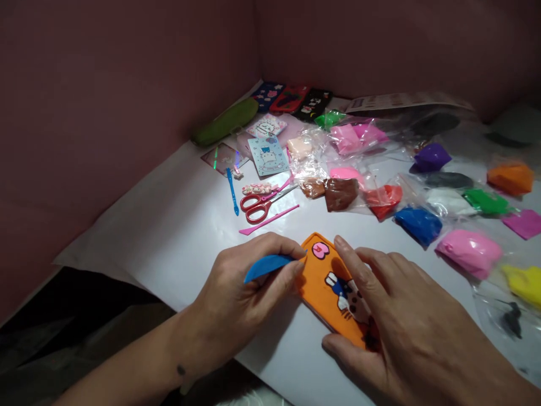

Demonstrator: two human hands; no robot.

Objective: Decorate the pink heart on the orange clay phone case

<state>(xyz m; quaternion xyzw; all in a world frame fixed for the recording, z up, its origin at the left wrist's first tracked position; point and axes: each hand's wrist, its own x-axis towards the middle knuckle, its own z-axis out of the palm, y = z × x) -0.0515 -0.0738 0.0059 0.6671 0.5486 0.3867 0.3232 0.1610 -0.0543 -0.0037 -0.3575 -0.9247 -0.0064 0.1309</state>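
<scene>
An orange phone case (pixel 315 282) lies at a slant on the white sheet, decorated with a pink heart-like shape (pixel 320 250) and a blue, white and brown figure (pixel 344 293). My left hand (pixel 253 282) pinches a blue plastic clay tool (pixel 270 265) between thumb and fingers, its tip at the case's upper left edge. My right hand (pixel 393 310) grips the case from the right, fingers along the far side and thumb at the near edge. That hand covers part of the figure and the case's lower right.
Red-handled scissors (pixel 256 208), a pink tool (pixel 270 220) and a blue tool (pixel 232 192) lie beyond my left hand. Bags of coloured clay, such as blue clay (pixel 418 224) and pink clay (pixel 469 252), spread right. A green pouch (pixel 228 121) and decorated cases (pixel 289 98) sit at the back.
</scene>
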